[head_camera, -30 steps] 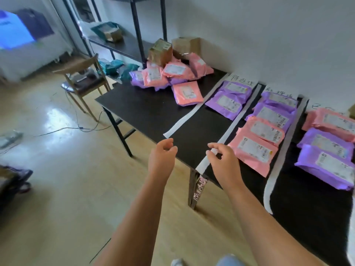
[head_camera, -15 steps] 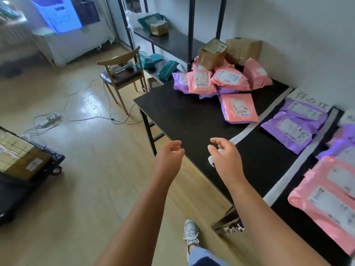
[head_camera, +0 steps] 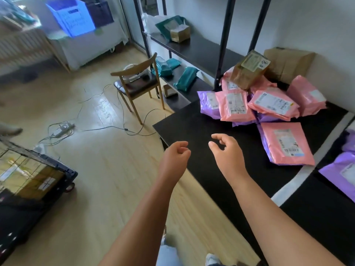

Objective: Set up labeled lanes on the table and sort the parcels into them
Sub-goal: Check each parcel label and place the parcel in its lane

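Both hands hover over the desk [head_camera: 201, 129] at its near left corner, holding nothing, fingers loosely curled. The closest pink parcel [head_camera: 284, 144] lies flat just off the heap [head_camera: 269, 100] at the far left corner. It is ahead and to the right of the right hand [head_camera: 228, 156], which is nearer than the left hand [head_camera: 175, 158].

You have one view, a wide-angle camera on your head, looking forward and down. Your left hand [head_camera: 175, 157] and right hand [head_camera: 227, 154] sit close at centre, just before the corner of the black table [head_camera: 192, 123]. The wooden chair [head_camera: 134, 87] and metal shelf rack [head_camera: 199, 52] stand farther off.
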The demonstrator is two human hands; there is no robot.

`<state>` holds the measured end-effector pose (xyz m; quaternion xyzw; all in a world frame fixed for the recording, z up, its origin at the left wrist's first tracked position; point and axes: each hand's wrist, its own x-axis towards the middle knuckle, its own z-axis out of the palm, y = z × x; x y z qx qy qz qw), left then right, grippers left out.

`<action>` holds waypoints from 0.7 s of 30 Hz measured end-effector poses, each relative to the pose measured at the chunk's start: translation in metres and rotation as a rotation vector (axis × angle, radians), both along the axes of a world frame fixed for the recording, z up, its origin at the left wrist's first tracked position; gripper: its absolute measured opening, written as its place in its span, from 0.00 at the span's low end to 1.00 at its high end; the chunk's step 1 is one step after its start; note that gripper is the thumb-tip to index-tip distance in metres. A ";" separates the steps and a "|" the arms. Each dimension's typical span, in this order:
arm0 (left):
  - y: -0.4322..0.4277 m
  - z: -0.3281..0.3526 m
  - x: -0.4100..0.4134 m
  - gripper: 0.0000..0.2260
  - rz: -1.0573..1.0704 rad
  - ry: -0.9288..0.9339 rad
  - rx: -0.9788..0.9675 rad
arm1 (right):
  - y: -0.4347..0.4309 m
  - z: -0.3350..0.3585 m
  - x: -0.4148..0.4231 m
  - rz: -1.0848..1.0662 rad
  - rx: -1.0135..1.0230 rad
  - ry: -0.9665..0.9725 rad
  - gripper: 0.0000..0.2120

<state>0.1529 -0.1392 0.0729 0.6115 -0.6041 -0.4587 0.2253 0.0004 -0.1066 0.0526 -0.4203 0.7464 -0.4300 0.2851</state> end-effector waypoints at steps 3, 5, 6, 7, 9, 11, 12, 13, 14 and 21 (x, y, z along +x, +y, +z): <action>-0.056 -0.005 0.000 0.16 -0.058 -0.004 0.001 | -0.042 -0.003 0.002 -0.048 0.010 0.020 0.13; -0.092 -0.002 0.000 0.16 -0.124 -0.016 -0.003 | -0.066 -0.003 0.004 -0.128 0.022 0.014 0.13; -0.109 0.001 0.000 0.16 -0.160 -0.027 -0.006 | -0.078 -0.002 0.006 -0.170 0.028 0.006 0.13; -0.127 0.003 0.000 0.16 -0.196 -0.036 -0.012 | -0.089 -0.001 0.009 -0.208 0.035 -0.005 0.14; -0.158 0.009 -0.003 0.16 -0.263 -0.053 -0.028 | -0.106 0.003 0.013 -0.265 0.047 -0.033 0.15; -0.184 0.012 -0.012 0.15 -0.329 -0.064 -0.044 | -0.118 0.006 0.015 -0.332 0.038 -0.055 0.16; -0.196 0.012 -0.018 0.15 -0.360 -0.064 -0.048 | -0.122 0.007 0.014 -0.369 0.038 -0.055 0.16; -0.206 0.013 -0.025 0.15 -0.390 -0.058 -0.051 | -0.125 0.007 0.010 -0.401 0.044 -0.052 0.16; -0.215 0.012 -0.033 0.14 -0.420 -0.047 -0.051 | -0.127 0.007 0.004 -0.430 0.053 -0.045 0.15; -0.260 0.012 -0.107 0.14 -0.538 0.002 -0.036 | -0.150 0.015 -0.066 -0.594 0.020 -0.020 0.13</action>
